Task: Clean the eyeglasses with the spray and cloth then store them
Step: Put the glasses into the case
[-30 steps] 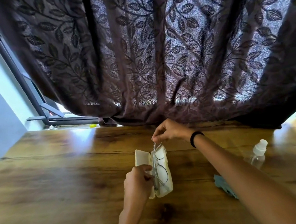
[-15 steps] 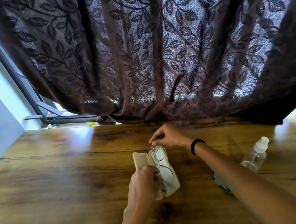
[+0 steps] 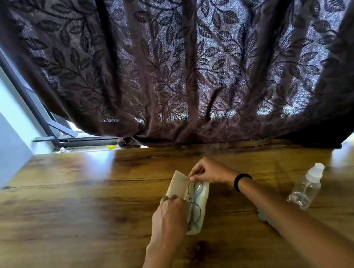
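Eyeglasses [image 3: 194, 197] are lying in the open case [image 3: 205, 201] on the table [image 3: 69, 220], lenses up. My right hand [image 3: 209, 171] is at the far end of the case, thumb and forefinger pinched tight on the frame. My left hand [image 3: 169, 218] is at the near end, fingers curled in close, gripping the frame beside the raised lid. The spray bottle [image 3: 305, 187] stands well right of the case. The cloth [image 3: 263, 216] peeks out between them, under my right forearm.

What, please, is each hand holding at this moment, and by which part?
The right hand pinches the eyeglasses at their far end, inside the open case. The left hand curls at the near end; its grip cannot be told.
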### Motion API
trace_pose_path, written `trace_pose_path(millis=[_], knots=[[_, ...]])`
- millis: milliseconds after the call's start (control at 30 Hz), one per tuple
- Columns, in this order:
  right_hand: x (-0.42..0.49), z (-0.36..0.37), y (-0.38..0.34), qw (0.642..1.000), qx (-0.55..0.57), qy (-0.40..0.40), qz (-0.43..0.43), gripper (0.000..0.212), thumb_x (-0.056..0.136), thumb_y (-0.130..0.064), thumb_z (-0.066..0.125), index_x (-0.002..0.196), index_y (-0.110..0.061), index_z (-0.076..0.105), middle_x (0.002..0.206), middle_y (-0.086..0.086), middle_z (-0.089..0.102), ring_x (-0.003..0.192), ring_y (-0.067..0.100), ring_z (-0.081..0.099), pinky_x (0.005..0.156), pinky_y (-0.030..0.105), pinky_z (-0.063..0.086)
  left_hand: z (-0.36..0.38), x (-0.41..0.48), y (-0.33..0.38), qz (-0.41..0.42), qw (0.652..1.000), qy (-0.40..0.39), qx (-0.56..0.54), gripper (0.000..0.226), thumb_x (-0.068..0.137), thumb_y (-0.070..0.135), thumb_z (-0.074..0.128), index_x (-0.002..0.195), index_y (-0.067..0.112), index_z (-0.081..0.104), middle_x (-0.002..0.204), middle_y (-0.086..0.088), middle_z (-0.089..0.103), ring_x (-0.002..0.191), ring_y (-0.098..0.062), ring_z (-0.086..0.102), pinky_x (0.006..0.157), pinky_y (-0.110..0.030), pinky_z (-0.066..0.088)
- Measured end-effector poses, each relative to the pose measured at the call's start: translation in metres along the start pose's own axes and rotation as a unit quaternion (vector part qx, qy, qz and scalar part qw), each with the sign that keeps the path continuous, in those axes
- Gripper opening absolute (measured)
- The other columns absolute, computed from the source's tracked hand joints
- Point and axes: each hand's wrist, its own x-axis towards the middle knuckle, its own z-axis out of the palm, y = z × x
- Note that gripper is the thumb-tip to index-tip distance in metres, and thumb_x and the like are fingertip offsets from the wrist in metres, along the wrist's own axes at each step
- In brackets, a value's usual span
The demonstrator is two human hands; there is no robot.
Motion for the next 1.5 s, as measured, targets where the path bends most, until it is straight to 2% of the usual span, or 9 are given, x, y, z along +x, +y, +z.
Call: trace_pose_path(millis=[133, 267, 400, 600, 767, 967, 1100, 1367, 1500], knots=[[-0.019, 0.007, 0.023, 0.996, 0.062, 0.057, 0.02, 0.02, 0.082, -0.023, 0.066, 0.097, -0.011, 0.07, 0.103, 0.005, 0.069, 0.089, 0.01, 0.057, 0.067, 0.014, 0.041, -0.002, 0.002, -0.005, 0.028, 0.999, -0.003, 0.022, 0.04, 0.08, 0.016, 0.066, 0.119, 0.021, 0.058, 0.121, 0.0, 0.058, 0.113, -0.012, 0.047, 0.085, -0.024, 0.048], [-0.035, 0.019, 0.036, 0.98, 0.154, 0.122, 0.042, 0.012, 0.078, -0.027, 0.069, 0.088, -0.02, 0.069, 0.089, -0.009, 0.065, 0.085, 0.005, 0.057, 0.066, 0.015, 0.041, -0.003, 0.001, -0.004, 0.046, 0.998, 0.011, 0.038, 0.04, 0.082, 0.011, 0.064, 0.12, 0.02, 0.059, 0.121, 0.0, 0.058, 0.114, -0.014, 0.046, 0.084, -0.027, 0.049], [-0.039, 0.026, 0.036, 0.975, 0.148, 0.158, 0.051, 0.015, 0.078, -0.027, 0.069, 0.089, -0.017, 0.071, 0.09, -0.006, 0.067, 0.077, -0.004, 0.055, 0.059, 0.008, 0.041, -0.004, -0.002, -0.001, 0.052, 0.998, 0.009, 0.044, 0.039, 0.082, 0.013, 0.065, 0.12, 0.02, 0.059, 0.124, -0.002, 0.055, 0.116, -0.016, 0.048, 0.086, -0.028, 0.051], [-0.039, 0.027, 0.031, 0.981, 0.091, 0.168, 0.045, 0.017, 0.08, -0.026, 0.067, 0.091, -0.013, 0.071, 0.089, -0.005, 0.066, 0.073, -0.003, 0.053, 0.054, 0.006, 0.039, -0.003, -0.006, 0.002, 0.068, 0.995, -0.012, 0.065, 0.038, 0.085, 0.018, 0.062, 0.122, 0.022, 0.057, 0.127, -0.003, 0.051, 0.114, -0.014, 0.048, 0.085, -0.027, 0.052], [-0.039, 0.026, 0.029, 0.98, 0.103, 0.166, 0.042, 0.014, 0.081, -0.021, 0.067, 0.091, -0.012, 0.071, 0.097, 0.003, 0.069, 0.081, 0.004, 0.056, 0.06, 0.009, 0.039, -0.003, -0.008, 0.002, 0.073, 0.995, -0.02, 0.069, 0.04, 0.085, 0.018, 0.062, 0.124, 0.022, 0.055, 0.129, -0.002, 0.048, 0.118, -0.014, 0.046, 0.087, -0.03, 0.052], [-0.033, 0.027, 0.025, 0.978, 0.115, 0.17, 0.043, 0.012, 0.081, -0.017, 0.067, 0.091, -0.01, 0.07, 0.098, 0.004, 0.07, 0.073, -0.005, 0.052, 0.056, -0.001, 0.039, -0.002, -0.008, 0.002, 0.046, 0.997, 0.005, 0.054, 0.041, 0.085, 0.01, 0.06, 0.125, 0.017, 0.053, 0.13, -0.002, 0.05, 0.118, -0.014, 0.047, 0.088, -0.029, 0.051], [-0.024, 0.028, 0.018, 0.98, 0.108, 0.165, 0.035, 0.015, 0.082, -0.015, 0.065, 0.094, -0.008, 0.069, 0.102, 0.007, 0.069, 0.081, 0.004, 0.055, 0.059, -0.001, 0.041, -0.002, -0.005, 0.001, 0.033, 0.999, -0.003, 0.04, 0.044, 0.083, 0.01, 0.063, 0.125, 0.016, 0.053, 0.131, -0.003, 0.05, 0.119, -0.016, 0.047, 0.092, -0.029, 0.049], [-0.013, 0.029, 0.006, 0.979, 0.107, 0.174, 0.013, 0.015, 0.085, -0.015, 0.062, 0.094, -0.005, 0.069, 0.099, 0.011, 0.071, 0.078, 0.006, 0.058, 0.063, 0.004, 0.043, 0.002, -0.004, -0.001, 0.017, 0.999, -0.001, 0.035, 0.045, 0.081, 0.013, 0.066, 0.125, 0.018, 0.054, 0.126, 0.0, 0.053, 0.112, -0.015, 0.051, 0.093, -0.029, 0.048], [-0.015, 0.029, 0.004, 0.977, 0.109, 0.181, 0.014, 0.019, 0.087, -0.018, 0.059, 0.097, -0.005, 0.068, 0.104, 0.011, 0.07, 0.094, 0.015, 0.061, 0.079, 0.022, 0.045, 0.001, -0.005, -0.004, 0.025, 1.0, 0.003, 0.019, 0.043, 0.082, 0.013, 0.065, 0.124, 0.019, 0.055, 0.124, -0.001, 0.054, 0.109, -0.014, 0.052, 0.09, -0.029, 0.05]])
